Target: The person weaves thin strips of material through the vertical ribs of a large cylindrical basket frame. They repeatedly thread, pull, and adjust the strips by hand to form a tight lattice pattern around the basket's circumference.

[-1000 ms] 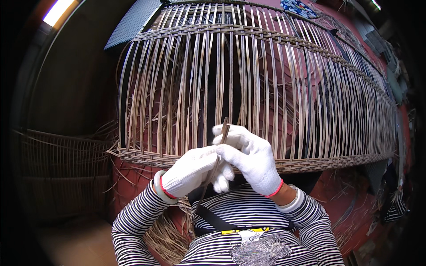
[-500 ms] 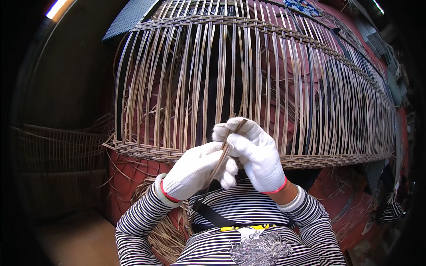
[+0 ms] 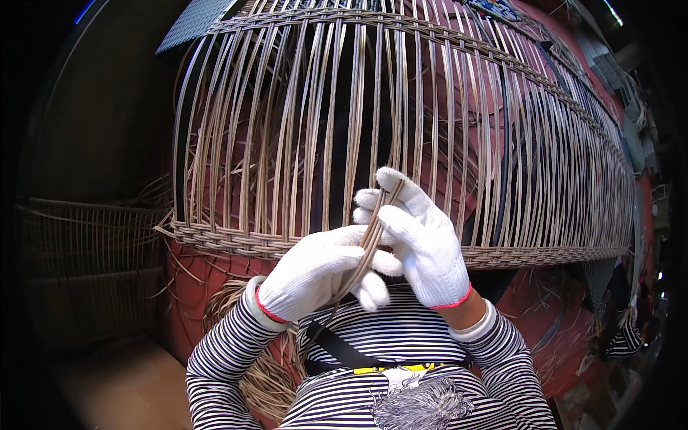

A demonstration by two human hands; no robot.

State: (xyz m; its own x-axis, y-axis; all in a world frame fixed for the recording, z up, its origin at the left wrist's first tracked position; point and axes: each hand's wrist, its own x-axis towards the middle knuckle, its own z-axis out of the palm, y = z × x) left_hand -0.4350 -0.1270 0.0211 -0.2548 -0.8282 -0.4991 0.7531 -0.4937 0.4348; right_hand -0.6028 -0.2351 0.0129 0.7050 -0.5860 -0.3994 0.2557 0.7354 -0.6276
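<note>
Both my hands wear white knit gloves with red cuff edges. Between them runs a small bunch of brown wicker strands (image 3: 368,242), slanting from upper right to lower left. My left hand (image 3: 319,269) grips the lower part of the strands between thumb and fingers. Higher up, my right hand (image 3: 424,240) pinches their upper ends between thumb and fingers. Just beyond my hands stands a large woven wicker frame (image 3: 236,242), with upright strands between a braided lower band and a braided upper band (image 3: 401,23).
A coil of loose wicker strands (image 3: 269,387) lies at my lower left. Another slatted wicker panel (image 3: 93,236) stands in shadow at the left. Scraps of strand lie on the red floor (image 3: 208,269). A grey-blue textured sheet (image 3: 188,25) is at the upper left.
My right hand has shifted slightly up and to the right along the strands. The strands now show spread a little apart between my hands. The view has tilted slightly.
</note>
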